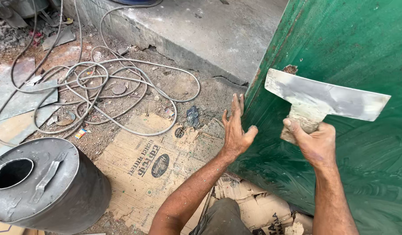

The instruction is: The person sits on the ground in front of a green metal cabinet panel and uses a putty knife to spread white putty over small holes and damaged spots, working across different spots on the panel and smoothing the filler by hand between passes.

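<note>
**Wide scraper held against a green metal panel**

A person's right hand (315, 146) grips the stubby, paste-caked handle of a broad putty blade (327, 99) — the fingers are wrapped tight around the handle, thumb pointing up along its left side. The blade, grey and smeared, lies flat or nearly so against a green metal panel (353, 39), its long edge slanting down to the right. Just above the blade's upper left corner a small rusty patch (290, 68) shows through the paint. The lower part of the panel carries swirled, lighter streaks.

The left hand (236, 130) is open, fingers spread and pointing upward, the palm pressed to the panel's left edge — it holds nothing.

Under both forearms the ground is covered with flattened cardboard (144, 165), printed and stained. To the left stands a dented grey metal drum (40, 182) with a round hole in its lid and a strap handle beside the hole. Beyond the cardboard, loops of grey cable (101, 82) sprawl over dirt and rubble. A cracked concrete slab (201, 30) runs across the top of the scene, meeting the panel's edge.
</note>
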